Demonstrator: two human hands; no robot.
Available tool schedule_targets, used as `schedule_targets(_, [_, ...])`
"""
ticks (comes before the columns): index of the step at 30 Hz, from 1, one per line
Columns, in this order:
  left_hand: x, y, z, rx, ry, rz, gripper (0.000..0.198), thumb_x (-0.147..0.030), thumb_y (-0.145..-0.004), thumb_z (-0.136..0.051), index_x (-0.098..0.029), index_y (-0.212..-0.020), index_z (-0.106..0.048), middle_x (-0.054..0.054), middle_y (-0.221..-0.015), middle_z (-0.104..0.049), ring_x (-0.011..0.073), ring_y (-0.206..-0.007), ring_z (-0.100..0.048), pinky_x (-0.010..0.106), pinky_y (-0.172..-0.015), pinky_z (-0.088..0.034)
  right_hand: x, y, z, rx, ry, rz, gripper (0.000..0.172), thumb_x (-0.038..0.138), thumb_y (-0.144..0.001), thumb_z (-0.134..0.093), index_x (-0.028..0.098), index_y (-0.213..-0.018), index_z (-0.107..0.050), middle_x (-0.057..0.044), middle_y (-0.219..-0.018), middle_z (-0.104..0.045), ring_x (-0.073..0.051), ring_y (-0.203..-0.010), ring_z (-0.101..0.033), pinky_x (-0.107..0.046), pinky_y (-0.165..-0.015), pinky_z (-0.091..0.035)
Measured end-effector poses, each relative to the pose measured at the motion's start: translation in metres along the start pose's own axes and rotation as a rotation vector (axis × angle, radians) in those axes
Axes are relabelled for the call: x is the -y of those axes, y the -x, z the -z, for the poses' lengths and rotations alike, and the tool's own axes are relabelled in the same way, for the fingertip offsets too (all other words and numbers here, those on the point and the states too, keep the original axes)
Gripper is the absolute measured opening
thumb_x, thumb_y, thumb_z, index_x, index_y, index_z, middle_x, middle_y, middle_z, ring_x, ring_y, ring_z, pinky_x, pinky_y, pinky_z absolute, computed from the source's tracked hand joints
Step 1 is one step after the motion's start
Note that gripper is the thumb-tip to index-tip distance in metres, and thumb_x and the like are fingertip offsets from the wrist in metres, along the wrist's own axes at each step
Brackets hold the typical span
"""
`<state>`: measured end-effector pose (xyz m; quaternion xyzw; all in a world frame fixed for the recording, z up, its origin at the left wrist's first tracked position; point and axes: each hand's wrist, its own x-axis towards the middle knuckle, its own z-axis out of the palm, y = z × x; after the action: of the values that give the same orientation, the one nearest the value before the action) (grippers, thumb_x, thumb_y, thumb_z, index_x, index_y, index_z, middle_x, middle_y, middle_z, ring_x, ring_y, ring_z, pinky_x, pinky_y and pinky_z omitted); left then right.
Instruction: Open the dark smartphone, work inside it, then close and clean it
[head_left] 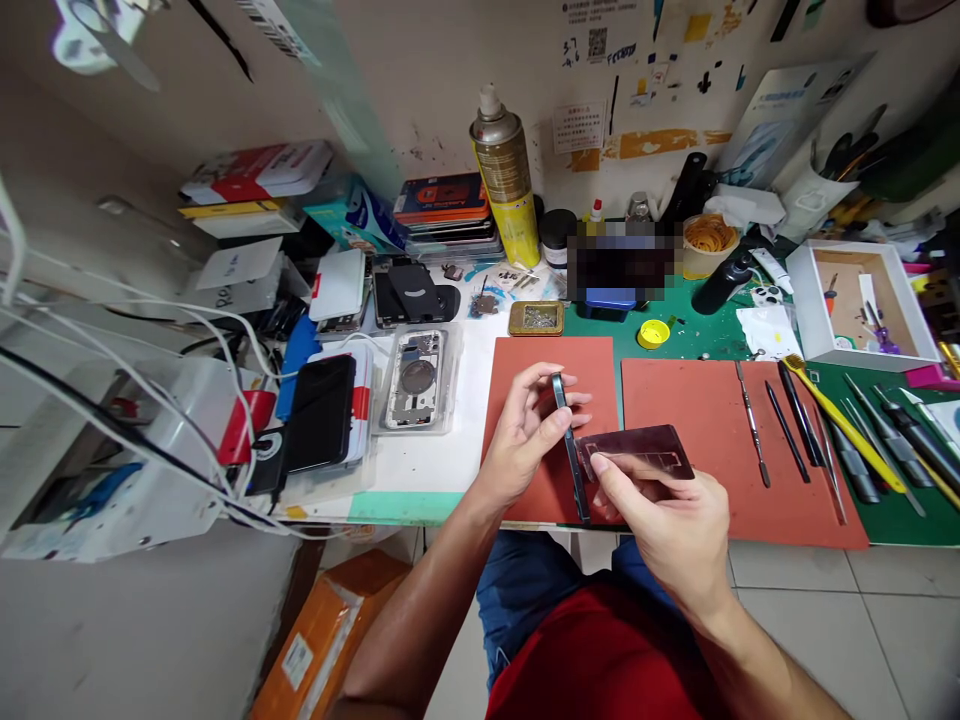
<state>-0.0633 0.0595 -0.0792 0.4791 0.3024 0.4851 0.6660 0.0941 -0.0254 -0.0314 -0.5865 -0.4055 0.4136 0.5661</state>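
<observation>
My left hand grips a slim dark phone edge-on between thumb and fingers, its lower end reaching down over the orange-red silicone mat. My right hand pinches a thin dark reddish plate with cut-out outlines, holding it level just above a second orange-red mat. The plate's left end lies right by the phone's edge. I cannot tell whether the two touch. Part of the phone's face is hidden by my fingers.
Spudgers and black pry sticks lie on the right mat, beside a yellow-handled brush. A stripped phone housing sits in a clear tray at left, near a black phone. A screw tin and spray can stand behind.
</observation>
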Motion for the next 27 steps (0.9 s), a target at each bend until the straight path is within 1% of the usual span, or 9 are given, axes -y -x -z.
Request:
schedule_targets(4, [0.0,0.0,0.001,0.024,0.003,0.007,0.046,-0.041,-0.101,-0.078,-0.039,-0.143,-0.059,0.007,-0.141,-0.06,0.029,-0.13,-0.07,0.054,-0.11,-0.063,0.007,-0.007,0.004,0.063,-0.076,-0.128,0.011,0.03,-0.087,-0.087,0.022,-0.079,-0.09,-0.001,-0.056,-0.075,-0.014,-0.042,-0.069,-0.018,-0.044,-0.058])
schedule_targets(8, [0.0,0.0,0.002,0.055,0.008,0.003,0.047,-0.04,-0.101,-0.079,-0.04,-0.144,-0.059,0.007,-0.143,-0.059,0.03,-0.133,-0.069,0.056,-0.113,-0.062,0.012,-0.01,0.007,0.094,-0.083,-0.207,0.015,0.033,-0.083,-0.089,0.019,-0.079,-0.09,-0.003,-0.054,-0.073,-0.014,-0.042,-0.068,-0.018,-0.044,-0.057])
schedule_targets(13, [0.0,0.0,0.001,0.033,0.005,0.006,0.047,-0.043,-0.101,-0.078,-0.04,-0.144,-0.059,0.007,-0.143,-0.06,0.0304,-0.134,-0.069,0.056,-0.112,-0.062,0.014,-0.01,0.008,0.103,-0.087,-0.211,0.015,0.034,-0.083,-0.088,0.019,-0.078,-0.09,-0.003,-0.052,-0.072,-0.014,-0.042,-0.066,-0.019,-0.043,-0.057])
schedule_targets(17, [-0.001,0.001,0.001,0.02,-0.007,0.003,0.046,-0.043,-0.102,-0.078,-0.039,-0.143,-0.059,0.007,-0.142,-0.06,0.0306,-0.133,-0.069,0.055,-0.112,-0.062,0.012,-0.006,0.01,0.111,-0.057,-0.21,0.014,0.033,-0.084,-0.088,0.022,-0.076,-0.09,-0.002,-0.051,-0.072,-0.013,-0.043,-0.065,-0.018,-0.044,-0.055])
schedule_targets(22, [0.0,0.002,0.002,0.03,-0.004,-0.007,0.045,-0.042,-0.103,-0.077,-0.04,-0.144,-0.058,0.006,-0.141,-0.06,0.0306,-0.133,-0.07,0.056,-0.113,-0.061,0.006,0.0,0.013,0.119,-0.041,-0.213,0.014,0.032,-0.087,-0.087,0.022,-0.078,-0.09,-0.002,-0.053,-0.071,-0.013,-0.045,-0.067,-0.018,-0.047,-0.057])
schedule_targets(27, [0.001,0.002,0.003,0.034,-0.008,-0.015,0.046,-0.041,-0.102,-0.077,-0.04,-0.144,-0.058,0.007,-0.143,-0.06,0.0314,-0.134,-0.069,0.057,-0.112,-0.062,0.004,0.005,0.015,0.114,-0.025,-0.228,0.017,0.035,-0.086,-0.088,0.021,-0.077,-0.089,-0.002,-0.055,-0.072,-0.014,-0.045,-0.068,-0.019,-0.045,-0.056])
